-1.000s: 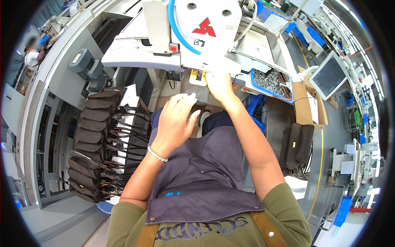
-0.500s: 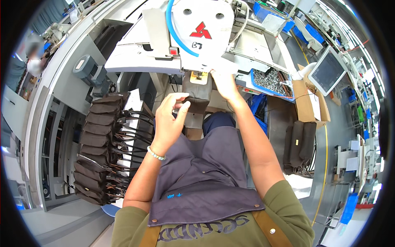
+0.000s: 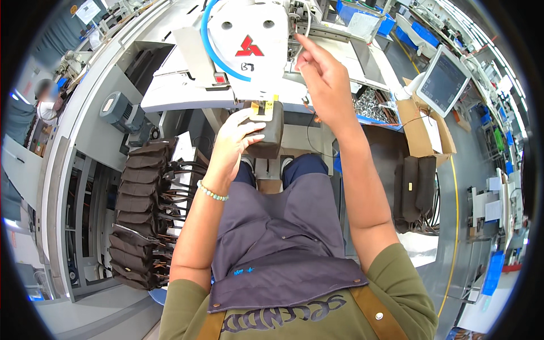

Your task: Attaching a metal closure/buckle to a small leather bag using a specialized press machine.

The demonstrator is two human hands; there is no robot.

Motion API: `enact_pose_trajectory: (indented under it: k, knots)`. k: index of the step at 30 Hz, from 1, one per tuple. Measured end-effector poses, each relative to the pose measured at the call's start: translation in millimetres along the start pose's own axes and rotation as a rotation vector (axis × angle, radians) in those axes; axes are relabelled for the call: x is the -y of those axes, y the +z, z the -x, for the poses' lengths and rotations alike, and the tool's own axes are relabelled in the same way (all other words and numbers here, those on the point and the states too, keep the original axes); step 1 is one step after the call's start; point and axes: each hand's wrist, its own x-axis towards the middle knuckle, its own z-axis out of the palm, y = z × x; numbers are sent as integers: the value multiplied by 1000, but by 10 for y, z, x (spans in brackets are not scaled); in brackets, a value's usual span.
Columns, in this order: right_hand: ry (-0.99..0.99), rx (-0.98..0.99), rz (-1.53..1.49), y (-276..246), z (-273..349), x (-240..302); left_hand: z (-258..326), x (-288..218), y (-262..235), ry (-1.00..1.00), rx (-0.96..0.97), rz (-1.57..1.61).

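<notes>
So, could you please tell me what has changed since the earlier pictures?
The right hand has risen from near the brown pouch to the right of the white machine head. The left hand has come forward onto the pouch's left side. The stacked dark bags at left stay put.

A red three-bladed emblem (image 3: 249, 47) is borne by the white machine head (image 3: 247, 22), a short black handwritten mark (image 3: 247, 67) beneath. Blue characters (image 3: 245, 271) are embroidered on the apron (image 3: 277, 235); dark lettering (image 3: 283, 316) is printed on the olive shirt (image 3: 394, 275).
</notes>
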Motion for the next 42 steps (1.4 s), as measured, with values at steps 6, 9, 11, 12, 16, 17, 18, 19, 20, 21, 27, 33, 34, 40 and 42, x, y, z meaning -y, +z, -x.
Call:
enact_pose_trajectory:
  k: [6, 9, 11, 12, 16, 17, 18, 19, 20, 21, 27, 33, 34, 40, 42]
  knots:
    - [57, 150, -605, -99, -39, -75, -7, -57, 51, -82, 61, -58]
    - [-71, 308, -707, -185, 97, -167, -32, -52, 80, -112, 118, -49]
    - [89, 129, -654, -198, 181, -200, -48, -17, 111, -119, 134, -16]
    - [144, 71, -595, -214, 196, -200, -50, 10, 131, -117, 125, 3]
    - [175, 133, -272, -186, 58, -120, -58, 69, 160, -102, 139, 98]
    - [165, 154, -169, -140, -2, -89, -59, 84, 169, -100, 121, 88]
    - [157, 216, -152, -109, -66, -59, -54, 98, 177, -96, 103, 78]
    - [161, 179, -229, -81, -105, -30, -58, 107, 181, -87, 90, 77]
    - [164, 143, -306, -53, -137, -11, -65, 115, 186, -85, 83, 84]
    - [179, 98, -384, -25, -157, -2, -70, 125, 188, -81, 80, 99]
    - [158, 164, -621, -148, 79, -263, -72, 196, 156, -65, 69, 69]
    - [376, 38, -527, -118, 369, -891, 100, 203, 82, -78, 194, -95]
    - [369, 185, -348, -64, 423, -964, 169, 204, 76, -103, 213, -187]
    - [128, 501, 229, 275, 494, -1132, 369, 167, 45, -31, 116, -80]
    - [-169, 436, 297, 342, 420, -1126, 360, 128, 18, -35, 105, -31]
